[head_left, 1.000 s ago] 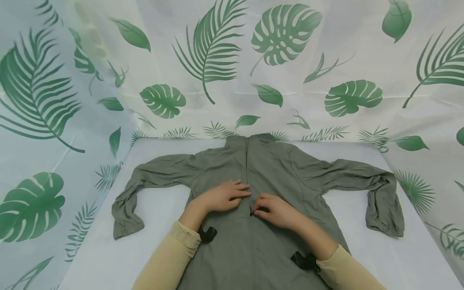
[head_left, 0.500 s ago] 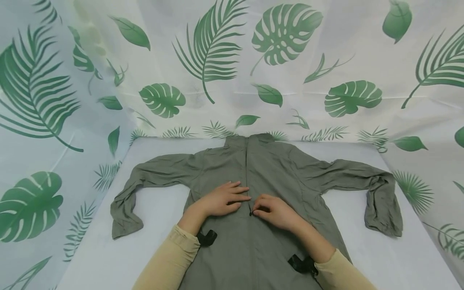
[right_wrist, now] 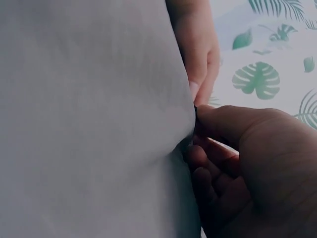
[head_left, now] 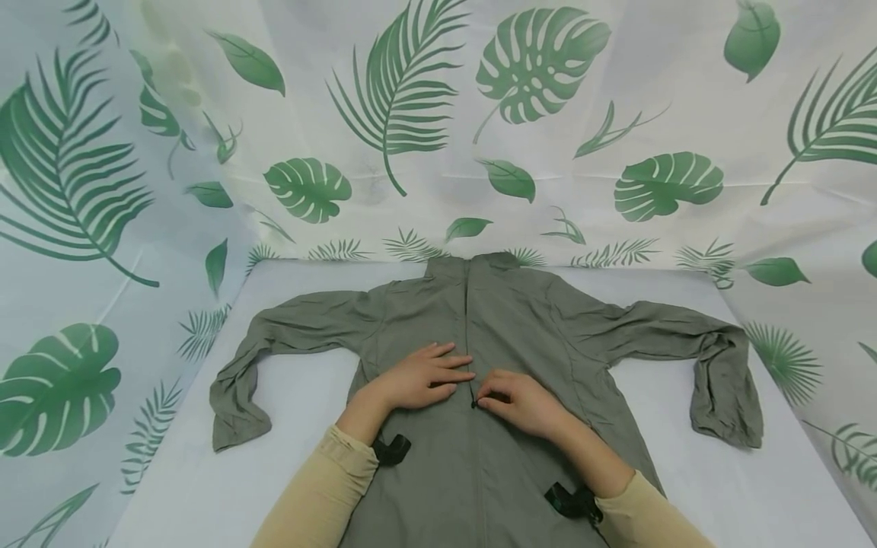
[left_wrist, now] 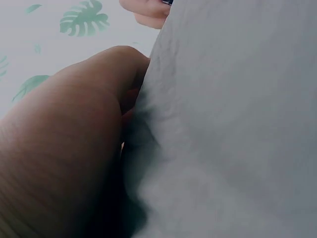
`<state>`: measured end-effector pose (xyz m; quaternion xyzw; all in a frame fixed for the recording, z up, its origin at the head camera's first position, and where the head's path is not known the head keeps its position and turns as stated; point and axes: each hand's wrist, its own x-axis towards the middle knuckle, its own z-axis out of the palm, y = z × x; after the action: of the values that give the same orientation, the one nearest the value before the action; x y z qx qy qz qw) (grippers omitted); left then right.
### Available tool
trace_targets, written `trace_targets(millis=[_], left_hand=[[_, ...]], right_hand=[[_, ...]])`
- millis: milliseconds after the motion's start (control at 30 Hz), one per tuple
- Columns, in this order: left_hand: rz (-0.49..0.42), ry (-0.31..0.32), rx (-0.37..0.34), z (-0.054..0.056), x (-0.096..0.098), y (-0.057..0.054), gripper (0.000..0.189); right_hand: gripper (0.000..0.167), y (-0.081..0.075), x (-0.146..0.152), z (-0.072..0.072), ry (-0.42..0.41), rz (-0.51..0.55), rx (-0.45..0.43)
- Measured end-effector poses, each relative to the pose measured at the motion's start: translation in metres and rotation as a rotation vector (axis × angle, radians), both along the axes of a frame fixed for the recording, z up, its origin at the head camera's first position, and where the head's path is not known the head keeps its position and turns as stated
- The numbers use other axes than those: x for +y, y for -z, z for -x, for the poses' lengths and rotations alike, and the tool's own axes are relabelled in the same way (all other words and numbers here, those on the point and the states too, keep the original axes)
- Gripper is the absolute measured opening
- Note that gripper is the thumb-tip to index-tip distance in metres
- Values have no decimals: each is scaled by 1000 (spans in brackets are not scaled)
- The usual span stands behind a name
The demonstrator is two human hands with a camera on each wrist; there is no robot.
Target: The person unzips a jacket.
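Note:
A grey-green zip jacket lies front up with its arms spread to both sides. Down its middle runs the zipper, seen as a dark line from the collar to the hands. My left hand rests on the jacket front, fingers fairly straight and spread, their tips at the zipper line. Just to the right, my right hand pinches the small dark zipper pull between thumb and curled fingers. In the right wrist view, the right thumb and fingers meet at a fold in the fabric.
The jacket lies on a white table. Its left sleeve in view bends downward, as does the opposite sleeve. A white curtain with green leaf prints hangs behind and at both sides. Dark wrist cameras sit under the forearms.
My left hand has slid very slightly down the jacket, its fingers a little more spread. The right hand keeps its pinch on the zipper pull in nearly the same place.

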<state>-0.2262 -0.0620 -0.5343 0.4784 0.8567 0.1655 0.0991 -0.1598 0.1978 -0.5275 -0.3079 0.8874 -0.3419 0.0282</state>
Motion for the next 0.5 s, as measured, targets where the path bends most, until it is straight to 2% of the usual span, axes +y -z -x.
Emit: trace_targets(millis=[500], left_hand=[[5, -4, -18, -1, 2, -5, 41]], right_hand=[[9, -6, 3, -6, -68, -15, 84]])
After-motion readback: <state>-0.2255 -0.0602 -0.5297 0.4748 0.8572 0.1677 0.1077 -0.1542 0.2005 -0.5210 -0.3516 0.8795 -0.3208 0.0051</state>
